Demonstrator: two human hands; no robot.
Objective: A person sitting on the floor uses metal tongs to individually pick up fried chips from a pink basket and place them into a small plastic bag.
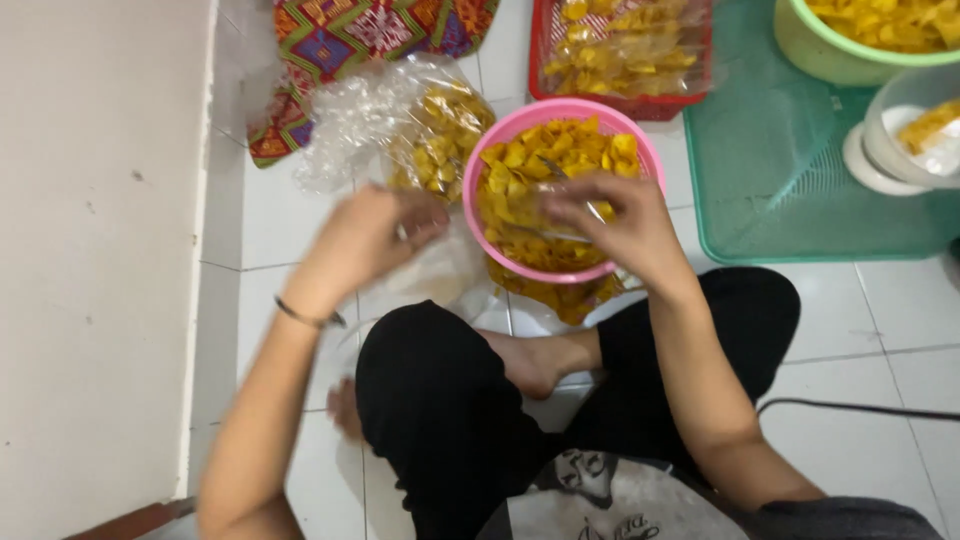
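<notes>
Left hand: the left hand (pixel 375 235) is curled nearly closed, fingertips pinching the edge of a thin clear plastic bag (pixel 440 275) that sags between it and the bowl; motion blur hides the exact grip.
Right hand: the right hand (pixel 610 225) hovers over the bowl with fingers bent loosely, seemingly pinching the bag's other edge or a few chips; I cannot tell which.
Pink bowl: the pink plastic bowl (pixel 478 165) sits on the white tiled floor (pixel 850 310), directly under the right hand and just right of the left.
Chips: the yellow chips (pixel 545 150) are thin, flat, squarish, glossy, heaped to the rim; they look brittle.
Beyond the hands: a filled clear bag of chips (pixel 440 130) lies past the left hand; a red basket (pixel 545 40) with more bags sits further out; a green tray (pixel 770 200) and green bowl (pixel 810 50) are off to the right.
Risk: the flimsy bag mouth could fold shut if either pinch slackens, so chips would scatter onto the floor.
Risk: squeezing a handful too hard would likely crush them.
</notes>
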